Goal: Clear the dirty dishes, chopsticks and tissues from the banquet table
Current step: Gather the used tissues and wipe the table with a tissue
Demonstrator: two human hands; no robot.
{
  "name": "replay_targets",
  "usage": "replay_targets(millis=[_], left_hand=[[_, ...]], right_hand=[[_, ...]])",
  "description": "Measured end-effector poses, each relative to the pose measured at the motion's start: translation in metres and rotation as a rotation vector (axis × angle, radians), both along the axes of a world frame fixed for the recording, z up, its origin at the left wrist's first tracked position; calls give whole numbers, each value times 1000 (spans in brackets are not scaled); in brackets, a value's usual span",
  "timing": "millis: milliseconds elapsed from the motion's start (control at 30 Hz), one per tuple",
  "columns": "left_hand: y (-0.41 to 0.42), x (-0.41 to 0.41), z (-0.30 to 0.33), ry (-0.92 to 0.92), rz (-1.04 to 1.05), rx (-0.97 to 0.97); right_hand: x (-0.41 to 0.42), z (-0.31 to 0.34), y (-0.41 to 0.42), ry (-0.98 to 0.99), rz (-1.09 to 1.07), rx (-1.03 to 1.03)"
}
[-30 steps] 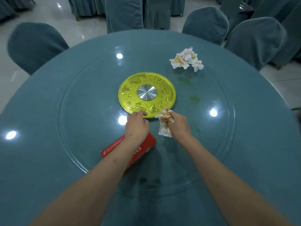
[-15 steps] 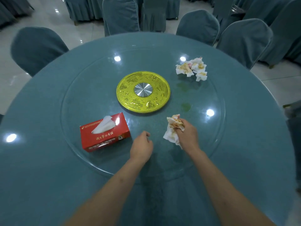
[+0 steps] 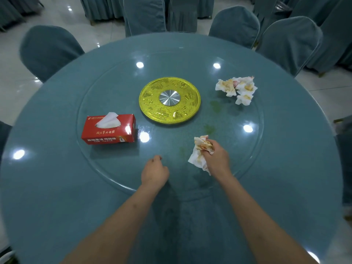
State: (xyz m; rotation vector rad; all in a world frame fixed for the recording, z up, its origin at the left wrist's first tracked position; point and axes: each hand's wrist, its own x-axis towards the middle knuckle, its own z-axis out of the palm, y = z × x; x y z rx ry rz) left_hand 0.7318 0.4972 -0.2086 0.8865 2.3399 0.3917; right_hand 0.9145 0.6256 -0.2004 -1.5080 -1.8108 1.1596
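At the far left, a chair (image 3: 47, 50) draped in blue-grey fabric is seen beside the round surface (image 3: 47, 187), which is covered in teal cloth and topped by a glass turntable (image 3: 91, 153). On the left part of the glass a red tissue box (image 3: 109, 129) is set, with a white tissue pulled up through its slot. Nearer the viewer, the left hand (image 3: 154, 173) is held over the near edge of the glass, its fingers loosely curled and nothing contained in its grip. At the middle of the glass a round golden disc (image 3: 169, 100) with a silver hub is seen. To the right of the left hand, a crumpled, orange-stained tissue (image 3: 200, 151) is clutched in the grip of the right hand (image 3: 217, 159), low over the glass; contact with the glass cannot be told. Faint greenish smears are visible nearby. Further right and farther away, a heap of stained tissues (image 3: 237, 89) is left lying on the glass. More covered chairs are ranged behind.
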Motion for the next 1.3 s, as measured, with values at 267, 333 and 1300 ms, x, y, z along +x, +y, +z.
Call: replay_targets(millis=[267, 333, 1300], left_hand=[[5, 27, 4, 44, -64, 182], [9, 36, 4, -1, -80, 195], [11, 56, -10, 1, -138, 172]], right_hand=[[4, -4, -6, 63, 12, -26], [9, -5, -6, 58, 7, -29], [26, 1, 1, -32, 63, 130]])
